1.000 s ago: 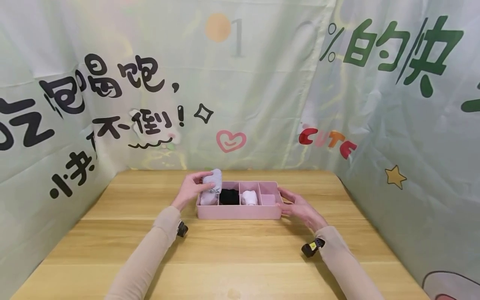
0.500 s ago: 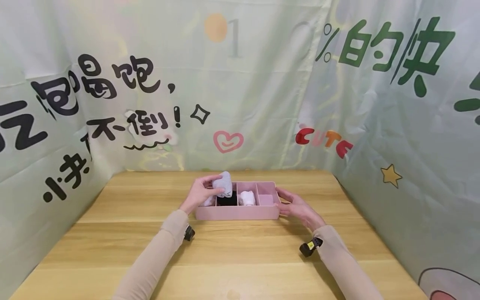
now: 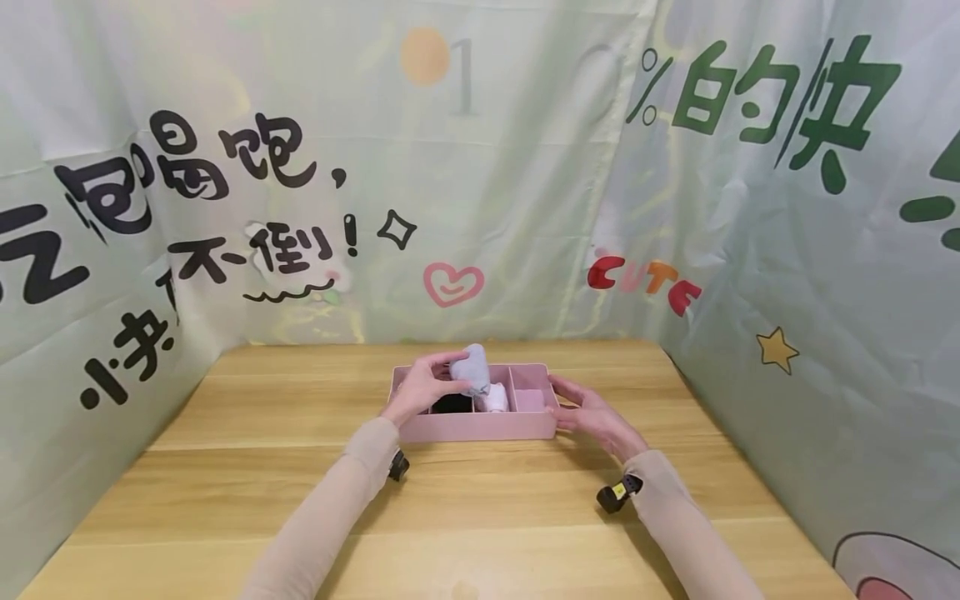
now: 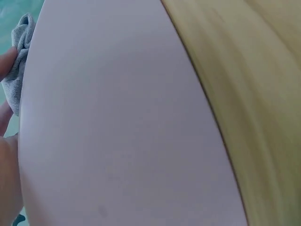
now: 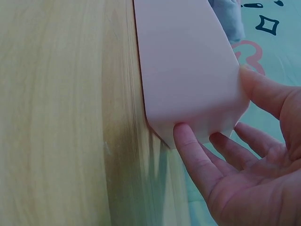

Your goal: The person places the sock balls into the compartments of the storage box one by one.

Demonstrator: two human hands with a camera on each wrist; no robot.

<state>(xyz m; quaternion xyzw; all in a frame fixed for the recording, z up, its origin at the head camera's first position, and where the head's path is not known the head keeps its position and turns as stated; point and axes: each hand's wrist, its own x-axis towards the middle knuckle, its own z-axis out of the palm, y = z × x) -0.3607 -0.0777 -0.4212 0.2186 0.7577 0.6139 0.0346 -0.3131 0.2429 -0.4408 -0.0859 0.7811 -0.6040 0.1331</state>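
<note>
My left hand (image 3: 422, 390) pinches a rolled-up grey sock (image 3: 472, 371) between thumb and fingers. The roll is held over the third compartment from the left of a pink divided storage box (image 3: 480, 427), overlapping a white rolled bundle (image 3: 493, 400) there. Left of that, a black bundle (image 3: 452, 405) fills the second compartment. My left hand mostly hides the first one. At the box's right end, my right hand (image 3: 600, 419) holds the corner: in the right wrist view its thumb is at the rim and its fingertips press the end wall (image 5: 197, 125).
The box stands near the back of a wooden table (image 3: 480, 500). A printed cloth backdrop (image 3: 525, 183) hangs behind it and along both sides. The fourth compartment (image 3: 530, 392), at the right, shows its pink inner walls.
My left hand has carried the grey sock rightward, from over the first compartment, past the black bundle, to over the third. My right hand stays at the box's right end.
</note>
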